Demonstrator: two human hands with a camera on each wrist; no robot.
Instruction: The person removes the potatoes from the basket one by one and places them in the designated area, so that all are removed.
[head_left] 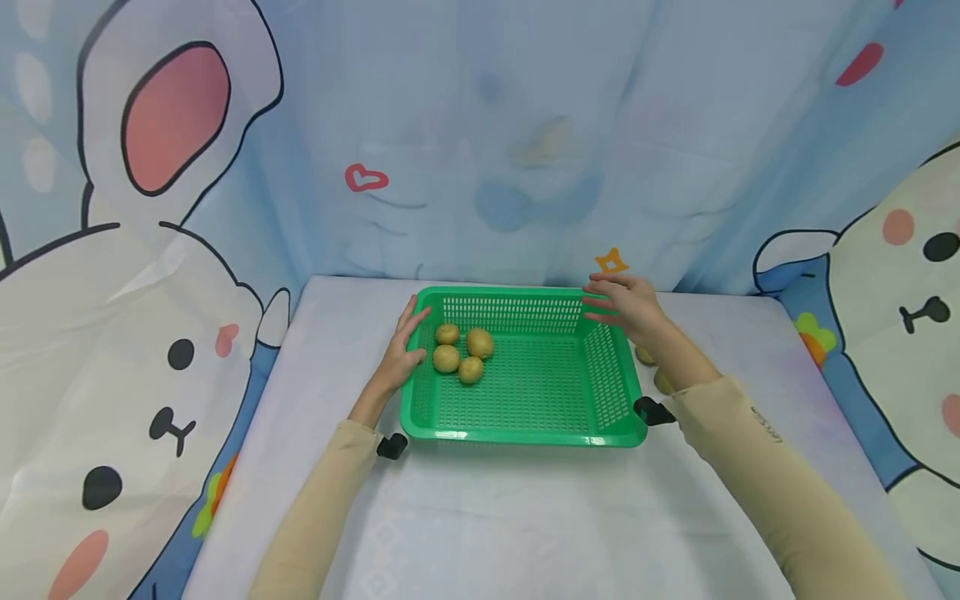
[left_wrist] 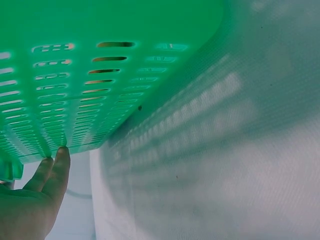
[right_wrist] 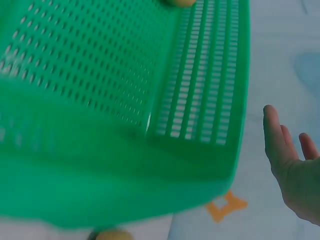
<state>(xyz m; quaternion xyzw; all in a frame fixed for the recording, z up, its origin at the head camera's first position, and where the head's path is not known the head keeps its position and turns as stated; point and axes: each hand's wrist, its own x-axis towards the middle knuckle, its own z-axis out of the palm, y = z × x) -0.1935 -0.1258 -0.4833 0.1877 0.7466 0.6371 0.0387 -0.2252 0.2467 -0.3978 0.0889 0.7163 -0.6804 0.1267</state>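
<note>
A green plastic basket (head_left: pixel 525 437) with slotted walls lies on the table. Several potatoes (head_left: pixel 470 370) sit together at its left end. My left hand (head_left: pixel 397 357) is at the basket's left rim, fingers spread; in the left wrist view two of its fingers (left_wrist: pixel 59 172) reach up against the slotted outer wall. Above the far right corner of the basket is my right hand (head_left: pixel 628 307), its fingers extended and apart. The right wrist view shows that hand (right_wrist: pixel 295 172) beside the rim, holding nothing.
Two more potatoes (head_left: pixel 663 382) lie on the table just right of the basket, partly covered by the right forearm. A white cloth (head_left: pixel 510 525) covers the table. Behind it hangs a blue printed curtain (head_left: pixel 465 125) with cartoon animals at both sides.
</note>
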